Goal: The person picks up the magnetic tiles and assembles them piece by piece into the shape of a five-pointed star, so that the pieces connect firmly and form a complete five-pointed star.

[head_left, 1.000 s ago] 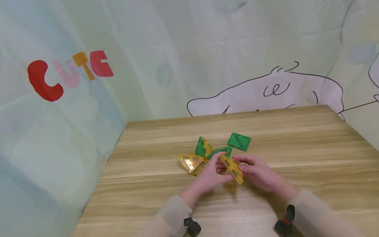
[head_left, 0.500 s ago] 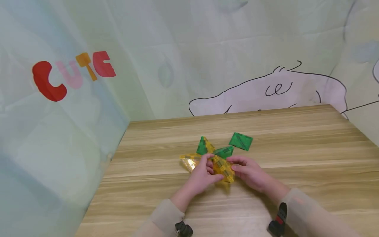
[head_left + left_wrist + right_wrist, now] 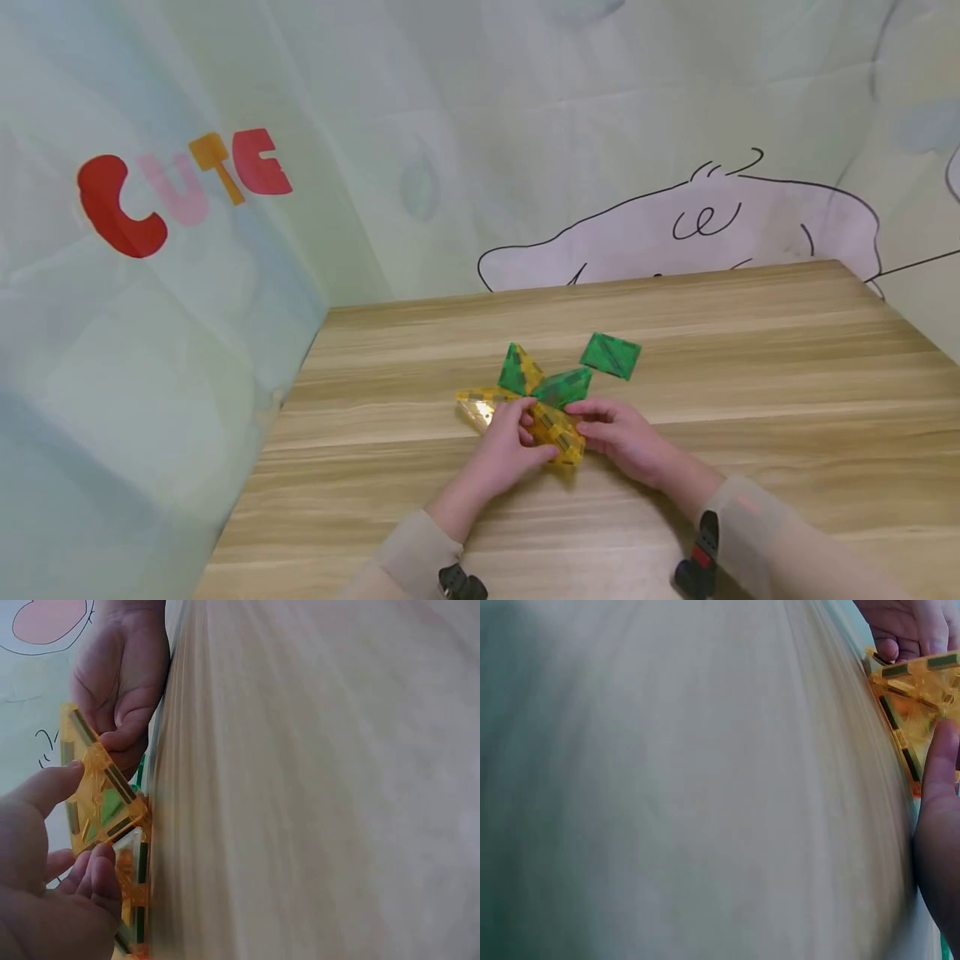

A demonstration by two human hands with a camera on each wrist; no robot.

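In the head view, a pair of yellow triangular magnetic tiles [image 3: 558,433], joined in a ridge, sits between my two hands at the near side of a star-like cluster. My left hand [image 3: 502,454] holds its left side; in the left wrist view the thumb [image 3: 64,784] lies on the tile face and the fingers are at the lower edge. From the other side my right hand [image 3: 630,443] grips it with thumb and fingertips. Around it stand a green pair [image 3: 566,387], a green-and-yellow pair [image 3: 516,371] and yellow tiles [image 3: 477,403], partly hidden by my left hand.
A flat green square of two triangular tiles [image 3: 611,356] lies just beyond the cluster, to the right. Everything rests on a wood-grain table [image 3: 390,367]. A printed cloth backdrop [image 3: 420,167] hangs behind and to the left of it.
Both hands have moved left and lowered the yellow pair from the right of the cluster into its near side. The flat green square has stayed in place.
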